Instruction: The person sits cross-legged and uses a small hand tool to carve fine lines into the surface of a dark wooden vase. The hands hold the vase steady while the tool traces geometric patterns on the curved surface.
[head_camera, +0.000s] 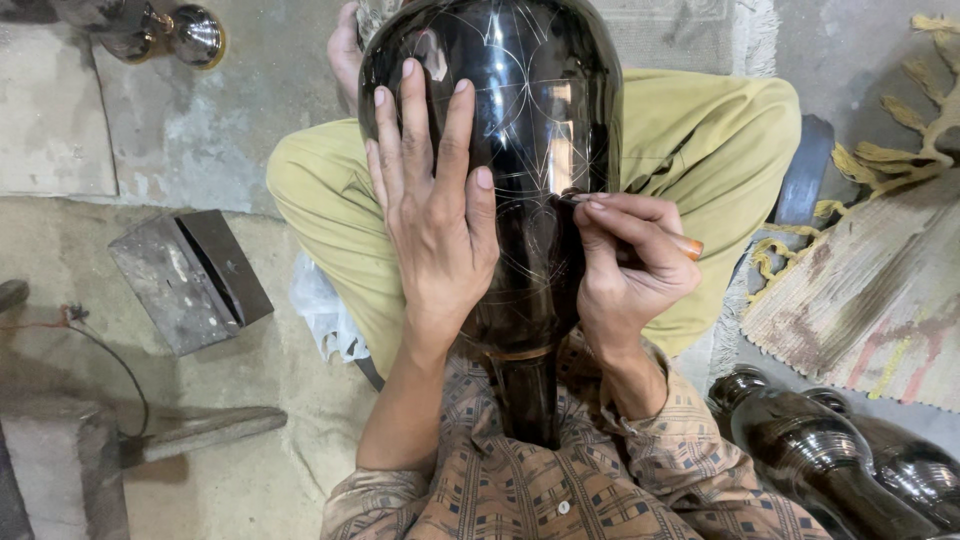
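Glossy black vase (530, 130) — thin engraved lines — lying across the lap.

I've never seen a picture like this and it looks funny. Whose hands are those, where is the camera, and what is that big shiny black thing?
The camera sits on a person's head and looks down, so you see their own two hands and folded legs. The person sits on the floor with a big shiny black vase lying in their lap. The left hand rests flat on it. The right hand pinches a thin tool with an orange end against the vase, which has fine lines scratched on it. On the floor lie a grey metal block at left and more dark vases at lower right.
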